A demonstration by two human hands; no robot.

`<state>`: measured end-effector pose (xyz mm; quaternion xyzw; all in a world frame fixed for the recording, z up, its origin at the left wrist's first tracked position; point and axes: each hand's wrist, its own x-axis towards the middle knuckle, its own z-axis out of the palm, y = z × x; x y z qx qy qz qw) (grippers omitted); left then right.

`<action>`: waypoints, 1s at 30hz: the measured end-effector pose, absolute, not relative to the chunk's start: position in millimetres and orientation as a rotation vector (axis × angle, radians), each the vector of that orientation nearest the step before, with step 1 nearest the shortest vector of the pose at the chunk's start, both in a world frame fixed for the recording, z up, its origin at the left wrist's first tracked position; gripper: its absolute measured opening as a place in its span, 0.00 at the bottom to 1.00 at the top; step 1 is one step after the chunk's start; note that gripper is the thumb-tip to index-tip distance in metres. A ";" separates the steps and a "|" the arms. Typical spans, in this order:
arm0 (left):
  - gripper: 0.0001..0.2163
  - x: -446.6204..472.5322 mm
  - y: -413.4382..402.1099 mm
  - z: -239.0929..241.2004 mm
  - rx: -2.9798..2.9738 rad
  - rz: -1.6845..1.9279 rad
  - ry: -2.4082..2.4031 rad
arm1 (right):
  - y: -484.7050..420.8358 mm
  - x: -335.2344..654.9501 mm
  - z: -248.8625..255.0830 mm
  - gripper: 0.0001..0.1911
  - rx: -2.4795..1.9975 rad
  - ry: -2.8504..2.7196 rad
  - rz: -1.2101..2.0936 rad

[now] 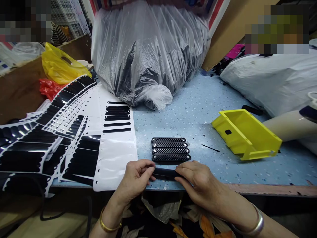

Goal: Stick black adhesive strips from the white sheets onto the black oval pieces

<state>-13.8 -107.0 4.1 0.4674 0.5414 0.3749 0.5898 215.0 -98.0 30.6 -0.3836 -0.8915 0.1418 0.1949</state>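
Observation:
My left hand (139, 175) pinches the left end of a long, narrow black piece (165, 173) with a smooth upper face. At its other end, the fingers of my right hand (198, 177) are closed on the same piece. It is held level at the front edge of the table, and its tips are hidden by my fingers. Just behind it lie several black bars with a textured mesh pattern (170, 150), side by side, with a small bright round spot at each end. Left of my hands is a white backing sheet (115, 155) carrying several black rounded strips (117, 125).
More sheets of black strips (81, 162) overlap at the left. A yellow plastic bin (247, 135) and a thin black sliver (210, 147) lie right. A large clear bag (151, 49) of dark contents stands behind; yellow (61, 62) and red bags (51, 88) sit back left.

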 end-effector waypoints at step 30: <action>0.10 -8.1 -106.2 4.5 1.157 0.934 1.342 | -101.3 228.0 16.1 0.10 -1.052 -2.206 0.738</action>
